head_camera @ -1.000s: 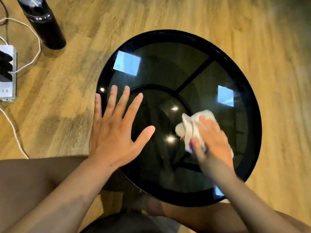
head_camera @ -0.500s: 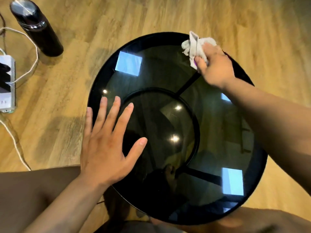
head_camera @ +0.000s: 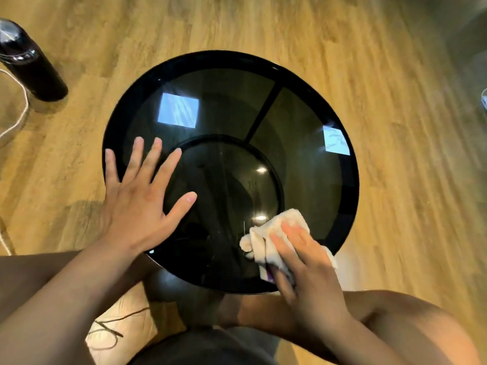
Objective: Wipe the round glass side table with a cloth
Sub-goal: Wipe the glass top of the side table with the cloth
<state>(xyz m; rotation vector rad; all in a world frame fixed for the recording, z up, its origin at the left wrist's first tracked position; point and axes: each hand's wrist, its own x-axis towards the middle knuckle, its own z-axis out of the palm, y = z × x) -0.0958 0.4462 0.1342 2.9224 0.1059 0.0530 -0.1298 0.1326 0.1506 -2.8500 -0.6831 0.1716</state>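
Note:
The round side table (head_camera: 229,61) has a dark glass top in a black rim and fills the middle of the head view. My left hand (head_camera: 137,204) lies flat on its near left edge, fingers spread, holding nothing. My right hand (head_camera: 305,262) presses a crumpled white cloth (head_camera: 266,238) onto the glass at the near right, close to the rim. Part of the cloth is hidden under my fingers.
A black bottle (head_camera: 29,61) stands on the wooden floor at the far left, with a white cable (head_camera: 18,119) curling beside it. Thin dark wire (head_camera: 110,330) lies on the floor near my legs. My bare knees frame the table's near side.
My right hand has swept the cloth from the table's far rim back to the near right edge. My left hand stays flat on the left side.

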